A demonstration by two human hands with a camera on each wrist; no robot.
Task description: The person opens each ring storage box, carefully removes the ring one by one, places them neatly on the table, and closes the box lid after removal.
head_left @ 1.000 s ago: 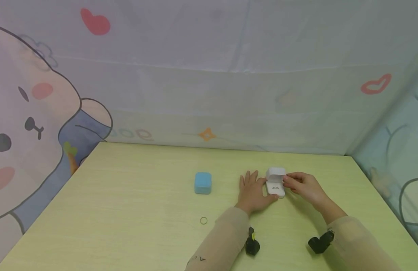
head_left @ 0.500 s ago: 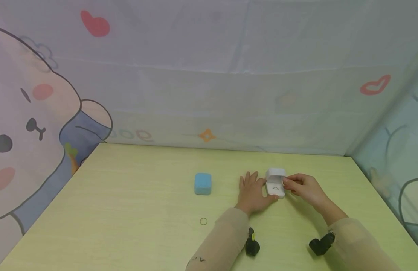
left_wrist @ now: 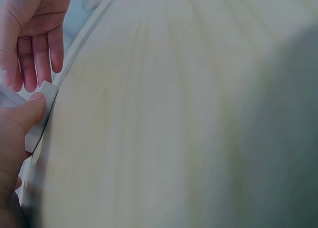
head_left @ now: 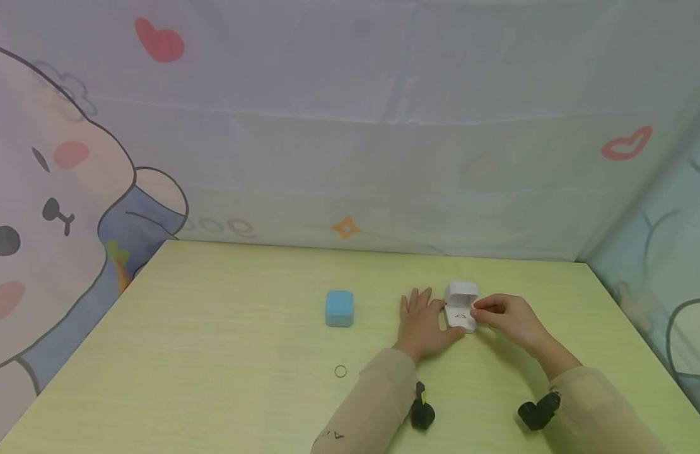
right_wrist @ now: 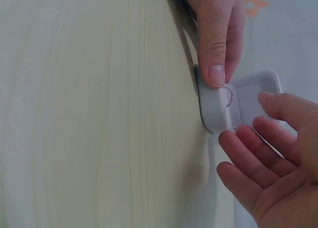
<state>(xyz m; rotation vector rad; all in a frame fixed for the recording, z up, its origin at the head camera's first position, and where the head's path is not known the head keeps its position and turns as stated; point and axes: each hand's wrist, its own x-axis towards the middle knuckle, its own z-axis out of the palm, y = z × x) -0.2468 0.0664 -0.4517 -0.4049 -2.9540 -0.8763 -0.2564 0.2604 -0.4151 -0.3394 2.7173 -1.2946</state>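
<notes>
Right hand [head_left: 513,323] has dipped slightly, loosely curved beside the white box [right_wrist: 213,110].

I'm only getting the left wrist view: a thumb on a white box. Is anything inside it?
Observer: Yes, the right wrist view shows a ring in the open white box.
Operator: Is there another box on the table?
Observer: Yes, the head view shows a blue box, to the left of the white one.
Operator: Anything lying loose?
Observer: A second ring lies on the tabletop, nearer the person than the blue box.
</notes>
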